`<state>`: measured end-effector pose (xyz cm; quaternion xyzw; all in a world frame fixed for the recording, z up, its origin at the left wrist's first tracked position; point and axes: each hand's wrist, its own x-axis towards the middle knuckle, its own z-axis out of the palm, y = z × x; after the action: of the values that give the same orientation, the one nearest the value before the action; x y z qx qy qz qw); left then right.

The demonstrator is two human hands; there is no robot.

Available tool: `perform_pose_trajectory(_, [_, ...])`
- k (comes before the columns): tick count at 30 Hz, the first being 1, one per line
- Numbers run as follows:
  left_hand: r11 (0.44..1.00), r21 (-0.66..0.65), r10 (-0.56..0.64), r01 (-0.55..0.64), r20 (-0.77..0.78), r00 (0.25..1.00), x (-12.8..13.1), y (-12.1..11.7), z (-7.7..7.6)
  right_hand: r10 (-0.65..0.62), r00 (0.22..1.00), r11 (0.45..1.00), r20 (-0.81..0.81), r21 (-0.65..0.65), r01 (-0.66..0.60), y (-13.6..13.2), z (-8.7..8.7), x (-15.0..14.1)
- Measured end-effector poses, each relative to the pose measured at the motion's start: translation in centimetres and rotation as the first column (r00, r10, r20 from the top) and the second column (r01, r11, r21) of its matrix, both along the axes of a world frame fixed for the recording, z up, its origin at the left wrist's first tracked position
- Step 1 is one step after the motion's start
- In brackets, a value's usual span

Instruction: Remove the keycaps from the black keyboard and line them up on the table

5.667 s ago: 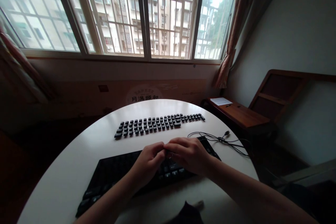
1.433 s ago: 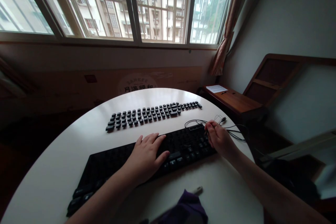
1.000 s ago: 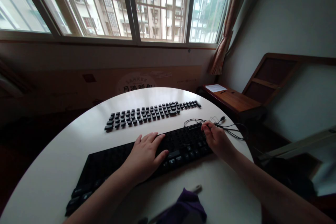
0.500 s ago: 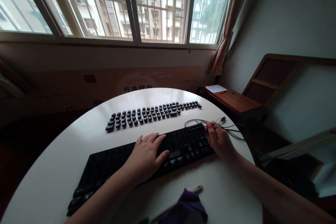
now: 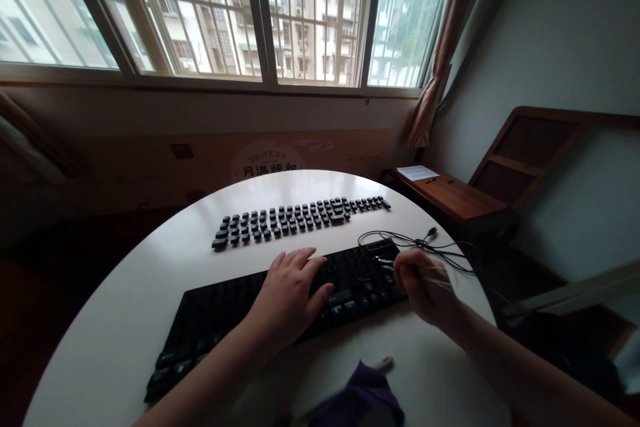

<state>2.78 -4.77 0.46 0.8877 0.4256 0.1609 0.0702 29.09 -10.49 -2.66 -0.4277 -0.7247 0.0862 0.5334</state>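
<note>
A black keyboard [image 5: 225,320] with most keycaps removed lies across the white round table [image 5: 125,320]. My left hand [image 5: 290,293] rests flat on its middle, fingers spread. My right hand [image 5: 425,283] hovers over the keyboard's right end, fingers pinched on a thin wire tool [image 5: 387,265] whose tip points at the remaining keys. Rows of removed black keycaps [image 5: 295,219] are laid out behind the keyboard.
The keyboard's black cable [image 5: 425,250] loops at the table's right edge. A purple cloth [image 5: 365,400] and a small light object [image 5: 385,364] lie at the near edge. A wooden side table [image 5: 450,197] with paper stands at right, below the window.
My right hand has drawn back toward me from the keyboard's far right corner and now holds the wire tool out over the keys. The left hand stays flat on the keyboard.
</note>
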Motion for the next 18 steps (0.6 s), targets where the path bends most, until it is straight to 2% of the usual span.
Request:
perform_pose_trajectory(2, [0.998, -0.043, -0.034, 0.039, 0.128, 0.991, 0.2, -0.7, 0.9, 0.130, 0.974, 0.990, 0.187, 0.035, -0.139, -0.2, 1.5, -1.1])
perform_pose_trajectory(5, [0.982, -0.156, -0.060, 0.105, 0.266, 0.962, 0.3, -1.4, 2.0, 0.291, 0.887, 0.947, 0.358, 0.026, -0.321, 0.4, 4.0, -3.3])
perform_pose_trajectory(8, [0.977, -0.153, -0.083, 0.149, 0.372, 0.924, 0.0, -1.3, 2.2, 0.355, 0.829, 0.900, 0.432, 0.081, -0.427, 1.9, 6.1, -5.5])
perform_pose_trajectory(10, [0.984, -0.124, -0.060, 0.127, 0.440, 0.896, -0.3, -0.9, 2.0, 0.363, 0.819, 0.873, 0.444, 0.146, -0.466, 2.9, 6.8, -6.7])
perform_pose_trajectory(13, [0.988, -0.141, 0.023, 0.058, 0.515, 0.857, -0.8, -0.2, 1.6, 0.344, 0.831, 0.856, 0.437, 0.218, -0.469, 4.1, 6.7, -7.9])
perform_pose_trajectory(18, [0.973, -0.233, 0.141, -0.002, 0.583, 0.800, -0.7, 0.6, 1.2, 0.266, 0.863, 0.880, 0.430, 0.257, -0.399, 4.7, 4.8, -8.2])
